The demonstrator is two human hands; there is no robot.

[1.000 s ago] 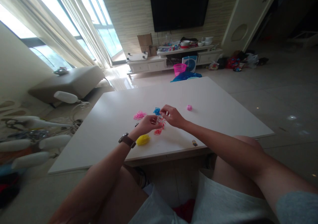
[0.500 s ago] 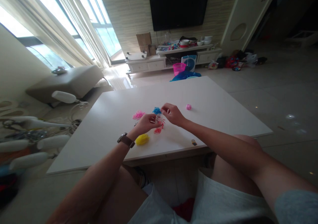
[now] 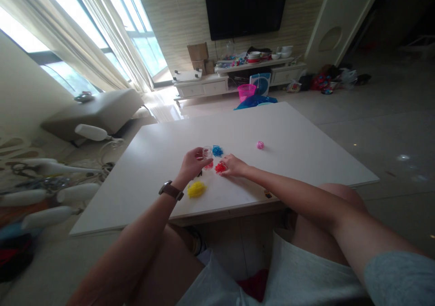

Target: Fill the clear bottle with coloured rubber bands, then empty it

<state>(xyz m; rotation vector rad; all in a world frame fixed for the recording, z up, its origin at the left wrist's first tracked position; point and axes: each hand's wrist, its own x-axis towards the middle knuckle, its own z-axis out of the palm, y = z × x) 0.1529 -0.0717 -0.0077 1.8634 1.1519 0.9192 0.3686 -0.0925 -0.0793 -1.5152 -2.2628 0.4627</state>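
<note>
My left hand [image 3: 193,163] is closed around a small clear jar [image 3: 207,151], held above the white table with its round rim showing. Some red shows just below the jar; I cannot tell whether it is inside. My right hand [image 3: 235,166] rests low over the table, fingers and thumb round a bunch of small red strands [image 3: 220,168]. Beyond the hands is a blue pile [image 3: 217,150] of similar strands. A yellow pile [image 3: 196,188] lies nearer me, by my left wrist. The pink pile is hidden behind my left hand.
The white table [image 3: 163,156] extends before my knees. A pink ball-like bundle [image 3: 260,145] lies to the right, and a small dark-and-yellow piece [image 3: 268,193] is at the near edge. A white lamp [image 3: 91,132] stands left of the table. Past the far edge is a pink basket [image 3: 246,92].
My right hand has come down and toward me, from beside the blue pile onto the red strands. My left hand has shifted left and slightly away with the jar, covering the pink pile.
</note>
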